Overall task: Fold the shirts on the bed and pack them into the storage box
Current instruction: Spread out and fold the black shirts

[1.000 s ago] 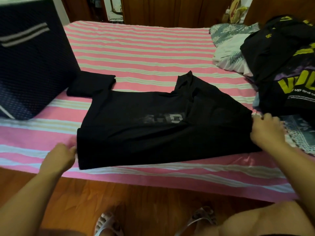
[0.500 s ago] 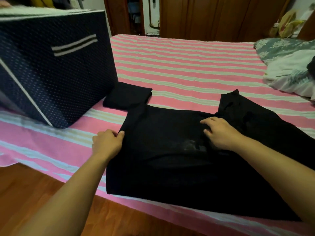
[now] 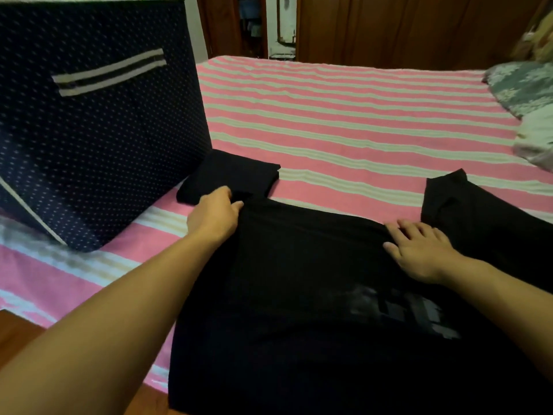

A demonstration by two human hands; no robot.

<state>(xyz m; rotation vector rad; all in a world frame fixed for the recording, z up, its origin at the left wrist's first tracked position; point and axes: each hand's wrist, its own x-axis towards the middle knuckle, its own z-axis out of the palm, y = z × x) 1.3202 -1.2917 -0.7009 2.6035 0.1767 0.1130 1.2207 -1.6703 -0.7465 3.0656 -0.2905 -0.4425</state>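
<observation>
A black shirt [image 3: 299,295] with a faded grey print lies spread across the near edge of the bed [image 3: 344,121], its lower part hanging towards the viewer and one sleeve lying out to the right. The left hand [image 3: 214,218] is at the shirt's far left corner, its fingers curled and its thumb reaching onto the cloth's edge, gripping that corner as far as the view shows. The right hand [image 3: 419,250] rests further right along the same far edge, palm down with fingers spread and fairly straight, pressing on the cloth rather than clutching it. Just beyond the left hand, a small folded black garment [image 3: 233,178] lies on the striped pink and cream sheet, touching or nearly touching the shirt's corner. Beside it on the left stands the storage box [image 3: 89,130], navy with white dots and a striped handle, resting on the bed. At the far right lie a grey floral pillow [image 3: 523,85] and some pale bedding [image 3: 535,142]
</observation>
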